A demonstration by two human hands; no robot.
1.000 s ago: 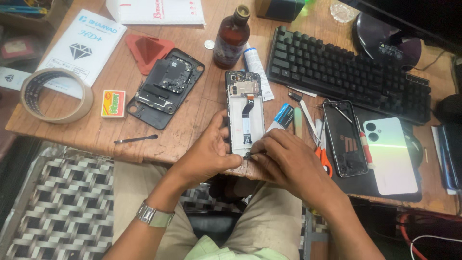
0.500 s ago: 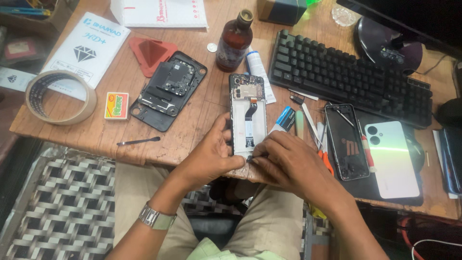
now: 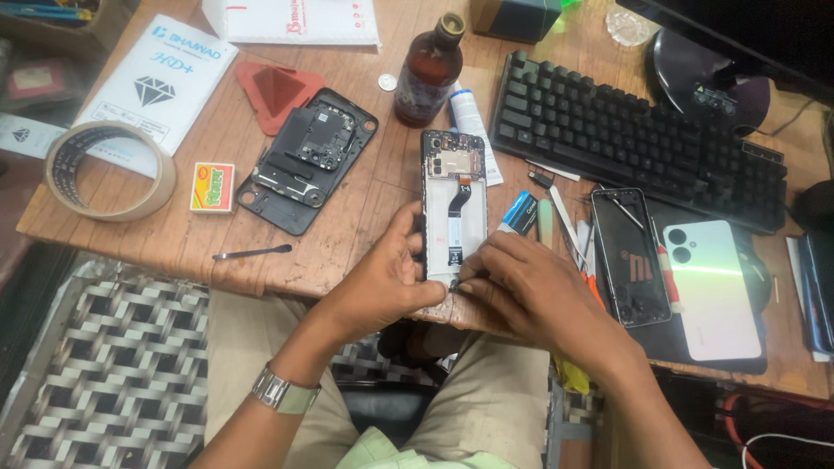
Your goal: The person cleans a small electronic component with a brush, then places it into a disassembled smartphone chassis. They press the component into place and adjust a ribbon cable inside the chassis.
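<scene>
Fingers [image 3: 415,227] of the left hand [image 3: 382,278] grip the left side of the opened black phone frame [image 3: 453,204] at the wooden bench's [image 3: 217,247] near edge, while the right hand [image 3: 521,282] pinches closed at its bottom end, fingertips touching it.

Both hands cover the opened phone's [image 3: 453,213] lower end; the monitor [image 3: 738,39] at upper right runs off the frame's edge.

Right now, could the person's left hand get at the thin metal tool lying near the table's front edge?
Probably yes: the metal tool lies alone on bare wood beside the left hand, though that hand grips the opened phone.
</scene>
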